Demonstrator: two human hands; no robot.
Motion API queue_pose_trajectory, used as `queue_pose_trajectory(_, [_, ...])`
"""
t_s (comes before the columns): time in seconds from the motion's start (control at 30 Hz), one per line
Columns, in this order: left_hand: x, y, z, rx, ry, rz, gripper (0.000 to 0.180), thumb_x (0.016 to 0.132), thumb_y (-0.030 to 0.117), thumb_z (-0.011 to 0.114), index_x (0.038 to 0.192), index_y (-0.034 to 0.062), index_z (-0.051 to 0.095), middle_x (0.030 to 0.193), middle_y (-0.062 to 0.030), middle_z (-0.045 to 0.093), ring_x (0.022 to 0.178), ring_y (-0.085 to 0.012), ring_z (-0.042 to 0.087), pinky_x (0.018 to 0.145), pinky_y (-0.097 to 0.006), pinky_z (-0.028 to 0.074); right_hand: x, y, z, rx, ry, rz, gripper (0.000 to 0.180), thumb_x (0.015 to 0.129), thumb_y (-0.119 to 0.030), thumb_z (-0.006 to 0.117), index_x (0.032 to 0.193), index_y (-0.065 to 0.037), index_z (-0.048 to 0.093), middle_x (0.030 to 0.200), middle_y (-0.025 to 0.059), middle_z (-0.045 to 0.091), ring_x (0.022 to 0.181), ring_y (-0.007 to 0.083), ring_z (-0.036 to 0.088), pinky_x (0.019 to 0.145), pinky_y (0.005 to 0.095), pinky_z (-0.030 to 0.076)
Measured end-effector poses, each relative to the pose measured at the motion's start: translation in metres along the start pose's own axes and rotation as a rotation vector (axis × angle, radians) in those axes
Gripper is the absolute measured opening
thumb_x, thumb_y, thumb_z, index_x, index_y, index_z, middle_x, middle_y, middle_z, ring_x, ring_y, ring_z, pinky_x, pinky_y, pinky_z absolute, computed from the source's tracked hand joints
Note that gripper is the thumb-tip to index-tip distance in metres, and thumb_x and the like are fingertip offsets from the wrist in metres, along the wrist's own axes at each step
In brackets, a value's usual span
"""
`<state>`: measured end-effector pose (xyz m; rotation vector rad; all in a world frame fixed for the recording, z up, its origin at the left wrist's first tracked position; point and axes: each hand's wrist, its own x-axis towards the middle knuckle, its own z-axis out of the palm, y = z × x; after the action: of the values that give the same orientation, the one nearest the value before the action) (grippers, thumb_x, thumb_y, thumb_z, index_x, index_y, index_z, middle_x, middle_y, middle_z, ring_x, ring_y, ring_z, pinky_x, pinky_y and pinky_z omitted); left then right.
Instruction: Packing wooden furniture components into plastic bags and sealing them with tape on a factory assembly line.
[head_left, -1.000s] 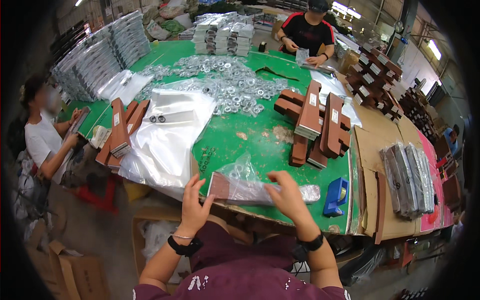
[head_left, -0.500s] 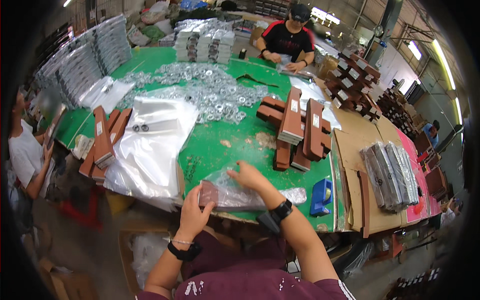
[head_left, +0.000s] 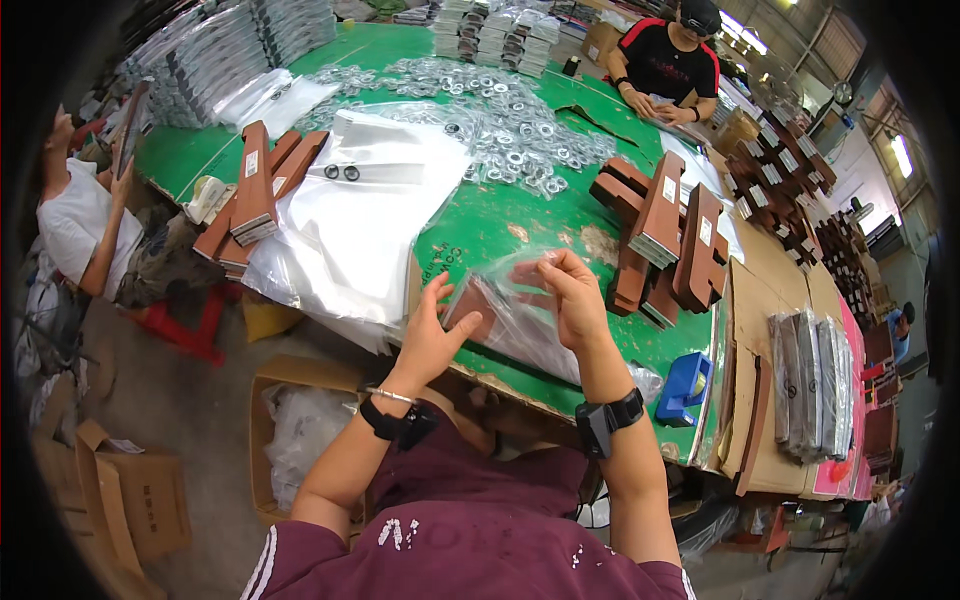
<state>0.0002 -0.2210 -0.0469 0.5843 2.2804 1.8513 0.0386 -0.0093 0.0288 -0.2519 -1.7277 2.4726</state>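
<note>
A reddish-brown wooden piece (head_left: 478, 309) lies along the near edge of the green table, inside a clear plastic bag (head_left: 532, 332). My right hand (head_left: 578, 300) pinches a loose flap of the bag between thumb and fingers, holding it up above the piece. At the bag's left end is my left hand (head_left: 430, 340), its thumb and fingers spread apart. Whether its fingertips touch the film I cannot tell. To the left lies a stack of flat clear bags (head_left: 350, 225), with two small dark rings on top.
Brown wooden pieces are piled at right (head_left: 655, 235) and left (head_left: 255, 200). A blue tape dispenser (head_left: 684, 388) stands near the right corner. Small bagged rings (head_left: 510, 125) cover the far middle. Wrapped pieces (head_left: 812, 385) lie on cardboard. Co-workers stand across the table and at left.
My left hand has let go of the wooden piece's end and spread its fingers. The right hand has lifted the bag's flap. The whole view has shifted.
</note>
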Motion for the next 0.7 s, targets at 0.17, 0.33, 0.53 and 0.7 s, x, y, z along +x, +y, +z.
queue_pose_trajectory(0.17, [0.015, 0.006, 0.001, 0.038, -0.133, -0.078, 0.080, 0.081, 0.037, 0.079, 0.144, 0.0093, 0.039, 0.124, -0.0210, 0.061, 0.117, -0.0307, 0.057, 0.097, -0.040, 0.046, -0.008, -0.003, 0.003, 0.020, -0.080, -0.069, 0.004, 0.096, -0.014, 0.058, 0.092, -0.012, 0.056, 0.099, 0.0090, 0.069, 0.100, 0.0262, 0.067, 0.078, 0.0393, 0.054])
queue_pose_trajectory(0.33, [0.024, 0.001, 0.008, -0.085, -0.181, 0.032, 0.068, 0.087, 0.019, 0.075, 0.143, 0.0093, 0.038, 0.115, -0.0096, 0.062, 0.105, -0.0162, 0.060, 0.090, -0.030, 0.049, -0.001, -0.003, -0.004, -0.166, -0.046, -0.085, 0.008, 0.096, -0.018, 0.060, 0.095, -0.011, 0.057, 0.087, 0.0032, 0.066, 0.075, 0.0141, 0.063, 0.058, 0.0253, 0.046])
queue_pose_trajectory(0.53, [0.016, 0.002, -0.007, -0.409, -0.228, -0.228, 0.041, 0.087, 0.013, 0.072, 0.117, 0.0104, 0.044, 0.097, -0.0053, 0.062, 0.083, -0.0107, 0.062, 0.069, -0.028, 0.053, 0.005, 0.005, 0.020, -0.571, 0.012, -0.077, 0.023, 0.092, -0.025, 0.066, 0.093, -0.002, 0.067, 0.082, 0.0035, 0.067, 0.076, 0.0108, 0.058, 0.066, 0.0264, 0.046])
queue_pose_trajectory(0.7, [0.029, -0.014, 0.020, -0.259, -0.268, 0.042, 0.046, 0.078, 0.021, 0.081, 0.106, 0.0082, 0.048, 0.088, -0.0022, 0.057, 0.082, -0.0080, 0.053, 0.071, -0.026, 0.047, -0.018, 0.009, -0.004, -1.004, -0.045, -0.161, 0.040, 0.077, -0.031, 0.079, 0.098, 0.002, 0.070, 0.089, 0.0147, 0.071, 0.085, 0.0213, 0.067, 0.078, 0.0352, 0.051])
